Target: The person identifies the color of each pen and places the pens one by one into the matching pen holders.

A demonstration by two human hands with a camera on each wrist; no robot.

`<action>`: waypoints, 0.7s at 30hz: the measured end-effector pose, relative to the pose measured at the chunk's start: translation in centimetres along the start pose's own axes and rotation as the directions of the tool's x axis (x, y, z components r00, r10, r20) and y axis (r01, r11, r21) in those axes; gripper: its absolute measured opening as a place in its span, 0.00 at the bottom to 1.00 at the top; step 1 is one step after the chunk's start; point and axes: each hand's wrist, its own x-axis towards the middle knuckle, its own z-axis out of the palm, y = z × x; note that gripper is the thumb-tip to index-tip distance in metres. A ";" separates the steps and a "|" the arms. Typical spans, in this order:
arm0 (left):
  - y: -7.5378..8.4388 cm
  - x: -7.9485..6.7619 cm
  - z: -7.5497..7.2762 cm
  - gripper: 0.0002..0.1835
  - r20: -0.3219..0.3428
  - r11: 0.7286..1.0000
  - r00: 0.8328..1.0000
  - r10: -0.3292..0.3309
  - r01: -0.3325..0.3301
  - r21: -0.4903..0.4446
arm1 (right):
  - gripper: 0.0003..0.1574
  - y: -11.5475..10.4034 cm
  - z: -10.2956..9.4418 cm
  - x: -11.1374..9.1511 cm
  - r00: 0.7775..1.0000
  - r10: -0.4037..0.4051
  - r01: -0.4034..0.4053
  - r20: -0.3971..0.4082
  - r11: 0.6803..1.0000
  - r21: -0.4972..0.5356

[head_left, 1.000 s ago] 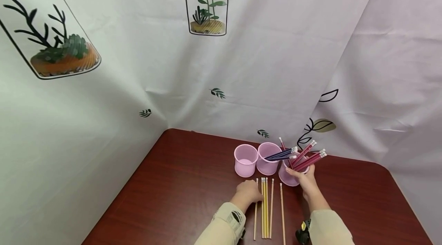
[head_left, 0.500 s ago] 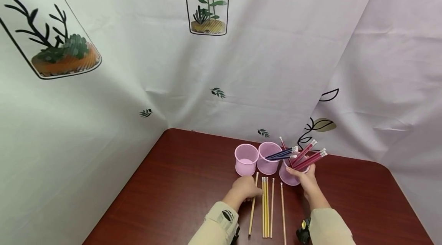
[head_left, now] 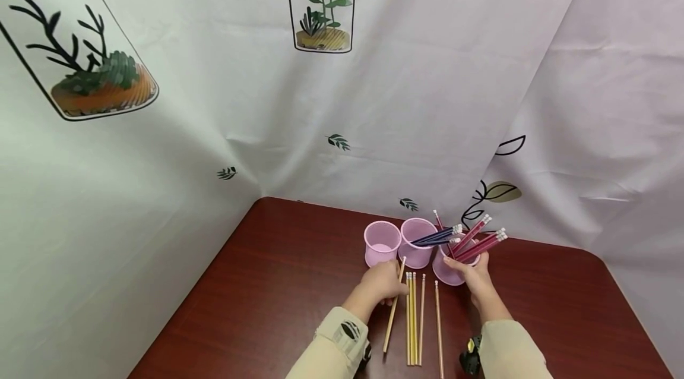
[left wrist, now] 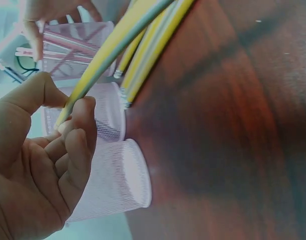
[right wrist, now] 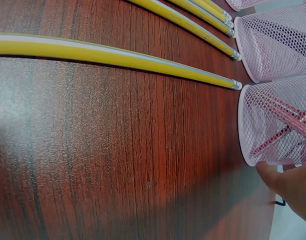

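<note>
My left hand (head_left: 380, 283) pinches a yellow pencil (head_left: 392, 318) between thumb and fingertips near its eraser end. The left wrist view shows this pencil (left wrist: 105, 52) slanting, eraser end by the fingertips. On the right, my right hand (head_left: 477, 278) grips a pink mesh pencil cup (head_left: 445, 272) from its right side. Red pencils (head_left: 478, 248) lean out of that cup, erasers up. Beside it stands a second pink cup (head_left: 414, 259) with dark blue pencils (head_left: 435, 238). A third pink cup (head_left: 378, 254), with no pencils showing in it, is just beyond the left hand.
Several yellow pencils (head_left: 411, 322) lie side by side on the brown table (head_left: 278, 284), between the hands. Another pencil (head_left: 439, 328) lies apart, nearer the right arm. A printed white cloth (head_left: 427, 100) hangs behind the table.
The left hand has drawn one pencil away from the row; its eraser end has moved up toward the cups and the pencil has tilted. The right hand stays on its cup.
</note>
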 end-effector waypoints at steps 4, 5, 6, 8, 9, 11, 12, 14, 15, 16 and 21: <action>0.7 0.0 -0.8 0.12 0.005 1.000 1.000 0.010 -0.009 -0.022 | 0.65 -1.8 0.4 -1.4 1.000 -0.009 0.009 0.009 1.000 0.000; 0.9 -0.1 -1.1 0.12 0.002 1.000 1.000 0.014 -0.014 -0.028 | 0.63 -2.2 0.5 -1.6 1.000 0.003 -0.003 0.007 1.000 -0.002; 1.1 -0.1 -1.3 0.13 -0.005 0.999 1.000 0.017 -0.017 -0.032 | 0.62 -2.6 0.6 -1.9 1.000 0.014 -0.014 0.012 1.000 -0.004; 1.4 0.0 -1.8 0.12 -0.027 0.999 0.999 0.030 -0.031 -0.039 | 0.58 -3.1 0.6 -2.1 0.999 0.045 -0.045 0.011 0.999 -0.001; 1.5 0.0 -2.0 0.12 -0.040 0.999 0.999 0.034 -0.036 -0.039 | 0.58 -3.3 0.6 -2.2 0.998 0.060 -0.060 0.019 0.998 0.000; 1.7 0.2 -2.4 0.10 -0.057 0.999 0.998 0.037 -0.039 -0.036 | 0.58 -3.7 0.6 -2.3 0.996 0.082 -0.082 0.029 0.997 -0.004; 1.8 0.2 -2.6 0.10 -0.067 0.999 0.997 0.036 -0.038 -0.028 | 0.57 -3.7 0.6 -2.3 0.996 0.087 -0.087 0.031 0.996 -0.002; 1.9 0.4 -2.9 0.09 -0.078 0.999 0.996 0.032 -0.034 -0.019 | 0.57 -3.8 0.5 -2.4 0.996 0.088 -0.088 0.035 0.996 -0.002; 2.0 0.4 -3.0 0.09 -0.083 0.999 0.996 0.030 -0.031 -0.011 | 0.57 -3.8 0.5 -2.4 0.996 0.083 -0.083 0.036 0.997 -0.001; 2.0 0.4 -3.1 0.09 -0.089 1.000 0.996 0.027 -0.028 -0.009 | 0.58 -3.7 0.5 -2.3 0.996 0.076 -0.076 0.036 0.997 -0.001; 2.2 0.5 -3.8 0.08 -0.149 0.999 0.988 0.047 -0.045 0.011 | 0.66 -1.1 0.0 -0.4 0.998 0.061 -0.061 0.019 0.998 0.030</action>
